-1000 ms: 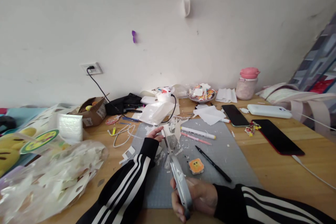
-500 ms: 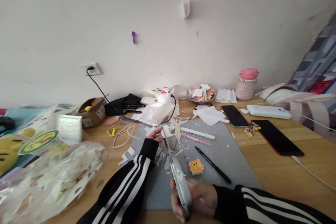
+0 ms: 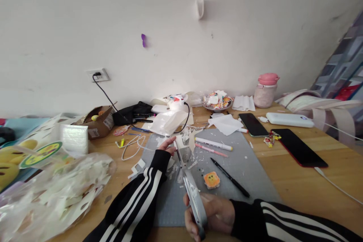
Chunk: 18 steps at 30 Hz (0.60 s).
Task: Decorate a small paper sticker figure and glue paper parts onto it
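My right hand [image 3: 217, 211] is closed around a long grey tool [image 3: 193, 196] seen nearly edge-on, which I cannot name for certain. A slim dark shaft runs from its far end toward my left hand [image 3: 168, 145]. The left index finger is stretched out beside the tip, close to white paper scraps [image 3: 183, 140]; the thumb is hidden. Under both hands lies a grey cutting mat [image 3: 241, 174]. An orange square piece with a drawn face [image 3: 211, 180] sits right of the tool. Beside it is a black pen [image 3: 229, 177].
Beyond the hands lie a yellow-capped marker [image 3: 213, 143] and a pink pen [image 3: 211, 150]. Two phones [image 3: 300, 147] [image 3: 253, 124] and a power bank [image 3: 289, 120] are on the right. A plastic bag of scraps [image 3: 56, 193] fills the left, near a cardboard box [image 3: 99, 121].
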### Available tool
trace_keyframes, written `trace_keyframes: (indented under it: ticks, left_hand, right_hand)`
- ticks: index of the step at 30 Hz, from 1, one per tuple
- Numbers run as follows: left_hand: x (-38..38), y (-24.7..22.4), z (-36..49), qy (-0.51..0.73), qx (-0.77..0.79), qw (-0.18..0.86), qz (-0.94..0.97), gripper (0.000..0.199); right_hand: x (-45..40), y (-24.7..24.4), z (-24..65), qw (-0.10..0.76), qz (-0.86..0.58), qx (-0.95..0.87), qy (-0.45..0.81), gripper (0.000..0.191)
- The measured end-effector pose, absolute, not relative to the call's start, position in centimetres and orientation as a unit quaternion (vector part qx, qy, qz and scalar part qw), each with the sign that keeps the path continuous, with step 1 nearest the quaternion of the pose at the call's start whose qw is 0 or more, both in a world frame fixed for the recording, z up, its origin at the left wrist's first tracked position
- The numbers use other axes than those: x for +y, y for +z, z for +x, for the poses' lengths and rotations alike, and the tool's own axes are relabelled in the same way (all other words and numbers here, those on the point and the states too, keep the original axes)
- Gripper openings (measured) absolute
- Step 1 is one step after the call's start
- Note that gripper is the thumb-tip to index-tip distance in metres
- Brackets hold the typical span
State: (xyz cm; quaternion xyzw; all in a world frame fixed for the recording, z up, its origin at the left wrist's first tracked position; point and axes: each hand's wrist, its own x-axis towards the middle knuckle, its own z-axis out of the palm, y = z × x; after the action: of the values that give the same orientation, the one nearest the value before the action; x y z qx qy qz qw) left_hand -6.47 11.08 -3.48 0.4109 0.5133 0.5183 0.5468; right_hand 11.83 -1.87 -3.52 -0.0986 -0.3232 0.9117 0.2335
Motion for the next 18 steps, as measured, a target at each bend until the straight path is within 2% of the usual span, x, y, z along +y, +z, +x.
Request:
trace_keyframes:
  ticks: [7,18]
  left_hand:
    - [11.0,-3.1,-6.0,0.537,0.470,0.565,0.415,0.046]
    - [10.4,-2.3,-5.3,0.548,0.466,0.558,0.413,0.041]
  right_hand:
    - [-1.8,-3.6,11.7,0.234,-0.088,-0.323,0.913,0.035]
    - [-2.0,-3.3,12.0,0.227,-0.067,-0.323,0.916,0.037]
